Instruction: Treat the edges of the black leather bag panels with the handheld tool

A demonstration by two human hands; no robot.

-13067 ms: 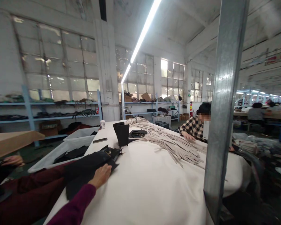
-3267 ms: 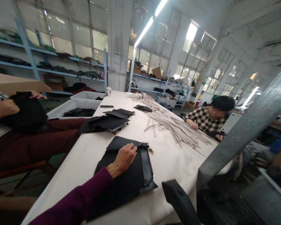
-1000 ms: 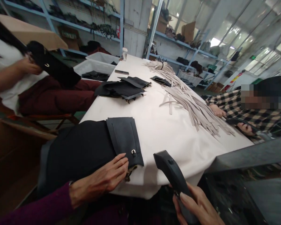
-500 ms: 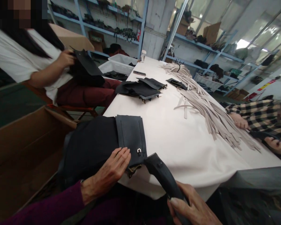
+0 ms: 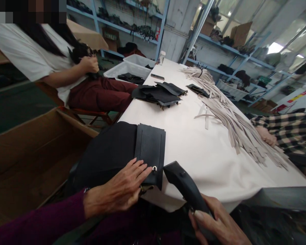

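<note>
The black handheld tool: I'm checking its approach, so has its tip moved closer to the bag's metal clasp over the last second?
Yes. The black handheld tool has closed leftward on the metal clasp.

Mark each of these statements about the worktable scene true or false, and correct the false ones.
1. The left hand lies flat on the black leather piece. True.
2. The right hand is empty. False: it grips a black handheld tool.
3. The beige straps sit in a white bin. False: they lie spread on the white table.
4. A phone lies at the table's far end. True.
</note>
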